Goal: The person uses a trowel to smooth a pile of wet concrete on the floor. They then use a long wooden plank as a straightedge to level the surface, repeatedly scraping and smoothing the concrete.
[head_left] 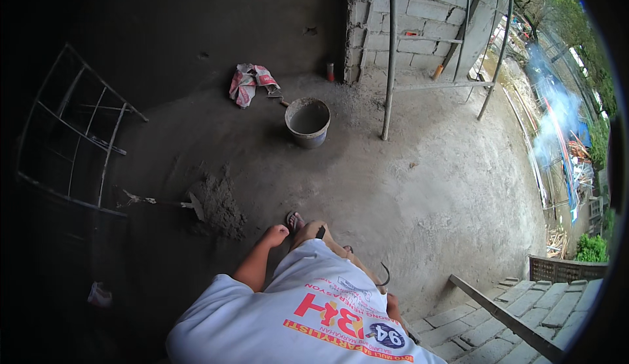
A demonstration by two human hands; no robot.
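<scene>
My left hand (276, 234) hangs beside my left thigh, its fingers curled in and nothing showing in them. Of my right arm only a piece shows past the white shirt; the right hand itself is hidden. A dark curved hook (385, 275) juts out near that side, and what it belongs to cannot be seen. Left of my foot lies a heap of wet mortar (223, 205), with a shovel (195, 205) resting its blade at the edge. Farther ahead stands a bucket (308, 136) of grey mix, apart from both hands.
A crumpled cement bag (242, 90) and a red container (330, 72) sit by the dark wall. Metal scaffold frames stand at left (103, 146) and right (390, 69). A wooden plank (501, 315) crosses concrete blocks (553, 308) at lower right. Smoke (557, 112) rises outside.
</scene>
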